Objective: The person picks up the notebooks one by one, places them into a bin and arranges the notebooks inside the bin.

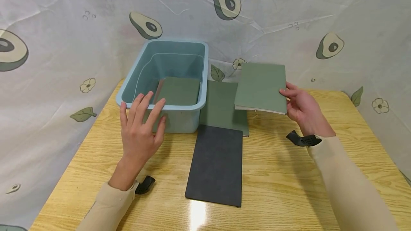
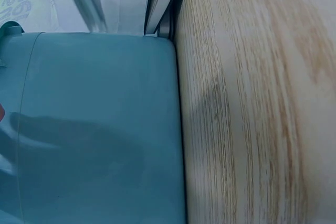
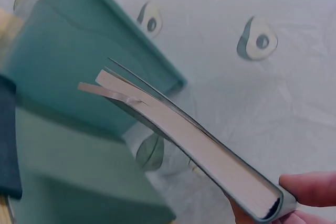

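My right hand (image 1: 303, 108) pinches a green hardcover book (image 1: 261, 86) by its right edge, thumb on top, and holds it above the table. In the right wrist view the page block (image 3: 194, 145) faces the camera, with the spine between the fingers and the far corners of the covers slightly spread. My left hand (image 1: 141, 131) is at the front rim of a blue plastic bin (image 1: 200, 117), fingers spread over it. Inside the bin lies another green book (image 1: 179, 91). A third green book (image 1: 221, 108) lies right of the bin, overlapped by a black book (image 1: 216, 167).
The wooden table (image 1: 276, 188) carries everything. Behind and to the left hangs a pale cloth (image 1: 183, 6) printed with avocados, close to the bin's back. Each wrist has a black strap (image 1: 303, 139).
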A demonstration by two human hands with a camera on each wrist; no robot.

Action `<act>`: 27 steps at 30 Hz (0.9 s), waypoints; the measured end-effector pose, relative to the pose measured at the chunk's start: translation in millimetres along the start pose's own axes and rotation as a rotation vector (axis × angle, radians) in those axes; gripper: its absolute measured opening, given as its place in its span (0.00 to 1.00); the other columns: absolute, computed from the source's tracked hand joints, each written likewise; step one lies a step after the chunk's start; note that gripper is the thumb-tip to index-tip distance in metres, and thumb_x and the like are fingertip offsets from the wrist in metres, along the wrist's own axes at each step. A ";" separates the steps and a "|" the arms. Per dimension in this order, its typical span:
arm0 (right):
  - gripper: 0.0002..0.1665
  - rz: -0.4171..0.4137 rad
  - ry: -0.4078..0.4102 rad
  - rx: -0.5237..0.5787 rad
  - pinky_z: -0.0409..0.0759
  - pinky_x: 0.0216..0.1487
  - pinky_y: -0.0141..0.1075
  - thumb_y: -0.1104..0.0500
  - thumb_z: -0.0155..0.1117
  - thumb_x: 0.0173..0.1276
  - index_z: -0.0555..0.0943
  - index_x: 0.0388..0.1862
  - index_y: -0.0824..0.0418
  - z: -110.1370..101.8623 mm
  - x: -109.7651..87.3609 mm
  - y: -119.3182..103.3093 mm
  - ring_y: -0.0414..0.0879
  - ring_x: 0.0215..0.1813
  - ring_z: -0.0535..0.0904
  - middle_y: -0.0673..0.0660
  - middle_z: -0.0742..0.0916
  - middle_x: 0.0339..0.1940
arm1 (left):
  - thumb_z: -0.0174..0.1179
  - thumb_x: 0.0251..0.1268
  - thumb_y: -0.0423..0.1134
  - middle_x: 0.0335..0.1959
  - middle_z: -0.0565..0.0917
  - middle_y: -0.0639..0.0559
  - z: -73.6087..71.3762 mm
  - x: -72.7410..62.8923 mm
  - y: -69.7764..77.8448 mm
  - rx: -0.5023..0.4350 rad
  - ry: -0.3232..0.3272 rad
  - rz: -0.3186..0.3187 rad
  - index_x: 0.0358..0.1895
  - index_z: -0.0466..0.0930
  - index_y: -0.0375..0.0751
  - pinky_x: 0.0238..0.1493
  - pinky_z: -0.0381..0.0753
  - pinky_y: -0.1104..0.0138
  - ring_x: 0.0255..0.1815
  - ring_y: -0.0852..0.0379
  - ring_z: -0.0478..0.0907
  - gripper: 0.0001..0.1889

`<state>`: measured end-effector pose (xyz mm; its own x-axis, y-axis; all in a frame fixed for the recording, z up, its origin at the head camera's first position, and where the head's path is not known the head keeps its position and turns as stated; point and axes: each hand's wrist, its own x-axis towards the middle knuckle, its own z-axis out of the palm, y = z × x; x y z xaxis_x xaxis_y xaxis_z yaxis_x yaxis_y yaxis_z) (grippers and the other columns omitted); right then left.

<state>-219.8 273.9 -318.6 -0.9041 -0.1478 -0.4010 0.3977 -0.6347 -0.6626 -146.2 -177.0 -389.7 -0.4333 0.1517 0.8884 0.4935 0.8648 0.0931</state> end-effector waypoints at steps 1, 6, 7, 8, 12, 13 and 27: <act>0.48 -0.006 -0.007 0.006 0.90 0.47 0.44 0.71 0.56 0.80 0.54 0.88 0.37 3.0 -1.1 -0.9 0.47 0.51 0.89 0.48 0.73 0.68 | 0.64 0.70 0.39 0.73 0.80 0.39 0.1 -0.2 0.0 0.000 0.001 0.000 0.71 0.81 0.50 0.78 0.57 0.30 0.75 0.35 0.74 0.26; 0.47 -0.041 -0.035 0.031 0.90 0.49 0.43 0.72 0.55 0.80 0.56 0.88 0.40 18.3 -7.7 -6.6 0.47 0.53 0.88 0.49 0.75 0.68 | 0.64 0.70 0.39 0.73 0.80 0.39 -0.3 -0.2 0.3 0.004 0.002 0.001 0.71 0.81 0.50 0.77 0.58 0.30 0.75 0.35 0.74 0.26; 0.47 -0.049 -0.036 0.035 0.90 0.50 0.42 0.72 0.56 0.79 0.57 0.88 0.40 21.5 -8.9 -8.0 0.47 0.53 0.88 0.49 0.75 0.68 | 0.64 0.70 0.39 0.73 0.80 0.39 -0.3 -0.1 0.3 0.005 0.002 0.002 0.71 0.82 0.50 0.77 0.58 0.30 0.75 0.35 0.74 0.26; 0.46 -0.055 -0.038 0.040 0.90 0.50 0.42 0.72 0.56 0.79 0.58 0.88 0.41 24.7 -10.1 -9.5 0.47 0.54 0.88 0.49 0.75 0.69 | 0.64 0.69 0.39 0.73 0.80 0.39 -0.5 0.0 0.4 0.006 0.001 0.002 0.71 0.81 0.50 0.77 0.58 0.30 0.74 0.35 0.74 0.26; 0.44 -0.077 -0.039 0.065 0.90 0.52 0.41 0.73 0.57 0.78 0.64 0.85 0.43 36.6 -14.3 -15.4 0.46 0.55 0.88 0.50 0.76 0.68 | 0.65 0.69 0.38 0.72 0.80 0.39 -0.6 0.2 0.7 0.005 0.002 0.002 0.71 0.82 0.50 0.77 0.58 0.30 0.75 0.35 0.74 0.26; 0.43 -0.082 -0.044 0.074 0.90 0.51 0.42 0.74 0.57 0.78 0.65 0.84 0.44 39.4 -14.9 -16.8 0.47 0.55 0.88 0.51 0.77 0.67 | 0.65 0.69 0.38 0.72 0.80 0.39 -0.8 0.4 0.7 0.005 0.002 0.003 0.71 0.82 0.50 0.77 0.58 0.30 0.75 0.35 0.74 0.26; 0.32 -0.129 -0.088 0.129 0.89 0.55 0.45 0.75 0.55 0.77 0.76 0.75 0.54 68.3 -18.9 -26.9 0.49 0.59 0.86 0.54 0.78 0.66 | 0.65 0.68 0.38 0.72 0.81 0.39 -1.1 1.1 2.9 0.002 0.010 -0.001 0.70 0.82 0.49 0.77 0.58 0.30 0.73 0.34 0.75 0.25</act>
<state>-224.1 242.0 -250.1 -0.9588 -0.1211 -0.2568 0.2590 -0.7435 -0.6165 -144.4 -174.8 -388.0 -0.4265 0.1463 0.8926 0.4917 0.8658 0.0930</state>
